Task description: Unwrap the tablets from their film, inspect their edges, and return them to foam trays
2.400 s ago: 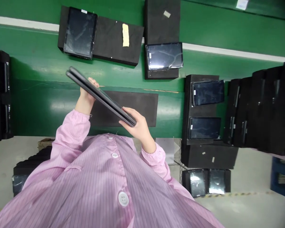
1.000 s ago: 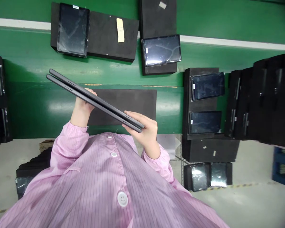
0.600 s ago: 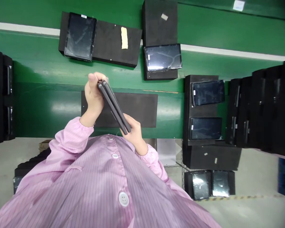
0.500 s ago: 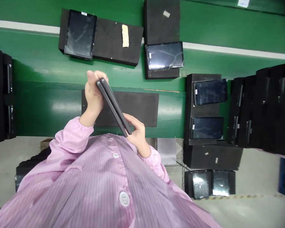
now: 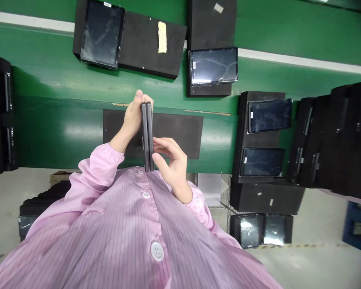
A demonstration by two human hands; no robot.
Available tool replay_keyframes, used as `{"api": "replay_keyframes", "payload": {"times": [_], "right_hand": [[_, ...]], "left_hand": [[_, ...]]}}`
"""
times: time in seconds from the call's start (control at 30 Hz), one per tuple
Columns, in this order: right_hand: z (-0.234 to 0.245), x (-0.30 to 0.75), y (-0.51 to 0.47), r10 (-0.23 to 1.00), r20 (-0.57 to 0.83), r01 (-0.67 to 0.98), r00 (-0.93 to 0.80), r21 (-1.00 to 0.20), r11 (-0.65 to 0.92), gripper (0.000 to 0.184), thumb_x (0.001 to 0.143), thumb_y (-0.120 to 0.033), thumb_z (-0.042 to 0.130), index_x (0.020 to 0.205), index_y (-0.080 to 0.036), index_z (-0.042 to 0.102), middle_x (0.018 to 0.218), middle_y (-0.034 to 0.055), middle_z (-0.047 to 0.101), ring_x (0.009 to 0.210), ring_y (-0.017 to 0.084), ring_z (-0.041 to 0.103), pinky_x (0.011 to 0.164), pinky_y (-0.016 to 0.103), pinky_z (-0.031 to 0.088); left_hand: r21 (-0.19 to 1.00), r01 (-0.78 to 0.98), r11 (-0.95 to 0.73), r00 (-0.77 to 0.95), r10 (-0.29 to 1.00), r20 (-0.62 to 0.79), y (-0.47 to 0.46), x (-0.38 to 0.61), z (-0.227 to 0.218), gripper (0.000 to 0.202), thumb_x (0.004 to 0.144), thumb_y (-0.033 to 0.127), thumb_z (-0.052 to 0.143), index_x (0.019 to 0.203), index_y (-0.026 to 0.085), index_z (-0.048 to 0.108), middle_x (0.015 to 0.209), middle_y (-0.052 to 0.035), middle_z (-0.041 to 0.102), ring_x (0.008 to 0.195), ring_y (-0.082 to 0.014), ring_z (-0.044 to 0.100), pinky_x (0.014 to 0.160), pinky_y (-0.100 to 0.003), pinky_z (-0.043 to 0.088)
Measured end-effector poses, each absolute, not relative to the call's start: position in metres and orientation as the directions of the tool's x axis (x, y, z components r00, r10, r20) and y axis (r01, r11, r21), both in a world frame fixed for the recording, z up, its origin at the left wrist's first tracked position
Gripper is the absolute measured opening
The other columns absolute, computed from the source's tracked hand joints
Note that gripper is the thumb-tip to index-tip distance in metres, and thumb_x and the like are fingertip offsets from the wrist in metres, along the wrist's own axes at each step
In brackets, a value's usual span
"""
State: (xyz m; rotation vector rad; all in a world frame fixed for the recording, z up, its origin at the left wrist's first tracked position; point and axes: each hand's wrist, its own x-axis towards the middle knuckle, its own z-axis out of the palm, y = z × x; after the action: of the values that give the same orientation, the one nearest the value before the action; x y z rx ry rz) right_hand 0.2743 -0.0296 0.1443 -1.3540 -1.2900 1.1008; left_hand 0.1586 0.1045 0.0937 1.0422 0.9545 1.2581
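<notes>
Two dark tablets [image 5: 147, 136] stand edge-on, pressed face to face, above a flat black pad [image 5: 177, 134] on the green bench. My left hand [image 5: 135, 114] is wrapped around their far end from the left, its thumb pointing up and away and its fingertips partly hidden behind the tablets. On their right side is my right hand [image 5: 173, 164], its thumb and fingers stretched out and apart. Those fingertips are at the right tablet's face; whether they press on it I cannot tell.
Across the bench [image 5: 48, 132], tablets lie on black foam blocks: a tablet [image 5: 102, 34] at the back left, another tablet [image 5: 213, 66] at the back middle, and a pair on a foam block [image 5: 260, 140] at right. Black foam holders [image 5: 333, 136] with upright devices line the right.
The tablet pair has turned from a slant to nearly straight away from me. My left hand moved right with it. My right hand's thumb has come into view, apart from the fingers.
</notes>
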Motion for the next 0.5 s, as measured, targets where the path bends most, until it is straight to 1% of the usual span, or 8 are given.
{"api": "replay_keyframes", "payload": {"times": [0.1,0.2,0.27,0.33,0.37,0.43,0.5], "right_hand": [[0.147,0.273,-0.026,0.994,-0.031,0.184,0.102,-0.982,-0.049,0.017,0.085,-0.023,0.063,0.1,-0.024,0.071,0.094,0.0022,0.07,0.08,0.014,0.068,0.075,0.031,0.061],[0.146,0.275,-0.028,0.993,-0.044,0.174,0.11,-0.983,-0.063,0.017,0.084,-0.018,0.059,0.096,-0.023,0.07,0.088,0.0002,0.069,0.076,0.013,0.067,0.074,0.029,0.06],[0.145,0.277,-0.03,0.993,-0.043,0.185,0.109,-0.981,-0.063,0.019,0.083,-0.017,0.057,0.096,-0.024,0.069,0.087,-0.0002,0.068,0.076,0.013,0.067,0.074,0.029,0.06],[0.146,0.277,-0.031,0.995,-0.038,0.221,0.094,-0.974,-0.058,0.022,0.083,-0.021,0.057,0.103,-0.024,0.066,0.088,0.0007,0.067,0.077,0.015,0.066,0.073,0.031,0.06],[0.147,0.276,-0.031,0.996,-0.04,0.256,0.083,-0.965,-0.06,0.027,0.083,-0.025,0.059,0.11,-0.024,0.064,0.09,0.0016,0.067,0.077,0.016,0.066,0.072,0.032,0.06],[0.15,0.275,-0.03,0.996,-0.068,0.368,0.054,-0.926,-0.083,0.045,0.081,-0.033,0.065,0.124,-0.025,0.057,0.095,0.0038,0.067,0.077,0.019,0.066,0.069,0.035,0.06],[0.153,0.274,-0.03,0.993,-0.11,0.502,0.033,-0.857,-0.112,0.057,0.079,-0.034,0.068,0.132,-0.025,0.05,0.102,0.0063,0.069,0.08,0.024,0.067,0.069,0.039,0.06]], "left_hand": [[0.972,-0.235,-0.008,0.106,0.994,0.034,0.102,0.161,0.09,0.065,0.091,0.071,0.029,0.059,0.021,0.055,0.056,0.001,0.045,0.053,-0.0106,0.048,0.054,-0.027,0.044],[0.976,-0.22,-0.004,0.138,0.99,0.035,0.099,0.163,0.089,0.064,0.091,0.07,0.031,0.06,0.021,0.056,0.057,0.0015,0.046,0.052,-0.01,0.047,0.053,-0.026,0.043],[0.977,-0.213,0.005,0.153,0.988,0.028,0.097,0.163,0.092,0.063,0.092,0.07,0.031,0.061,0.021,0.056,0.057,0.0014,0.046,0.052,-0.0103,0.047,0.054,-0.026,0.043],[0.981,-0.193,0.01,0.161,0.987,0.021,0.092,0.164,0.097,0.063,0.092,0.071,0.03,0.061,0.021,0.055,0.059,0.0008,0.048,0.055,-0.0114,0.05,0.058,-0.028,0.045],[0.984,-0.178,0.008,0.164,0.986,0.021,0.088,0.165,0.099,0.064,0.091,0.071,0.03,0.062,0.021,0.056,0.06,0.0003,0.05,0.058,-0.0123,0.052,0.061,-0.028,0.047],[0.988,-0.149,-0.027,0.159,0.986,0.051,0.082,0.167,0.097,0.063,0.09,0.073,0.033,0.066,0.021,0.058,0.068,-0.0017,0.056,0.069,-0.0147,0.059,0.074,-0.031,0.05],[0.988,-0.133,-0.075,0.065,0.994,0.085,0.075,0.169,0.086,0.058,0.087,0.074,0.039,0.076,0.022,0.062,0.086,-0.0044,0.064,0.091,-0.0177,0.062,0.091,-0.033,0.049]]}}
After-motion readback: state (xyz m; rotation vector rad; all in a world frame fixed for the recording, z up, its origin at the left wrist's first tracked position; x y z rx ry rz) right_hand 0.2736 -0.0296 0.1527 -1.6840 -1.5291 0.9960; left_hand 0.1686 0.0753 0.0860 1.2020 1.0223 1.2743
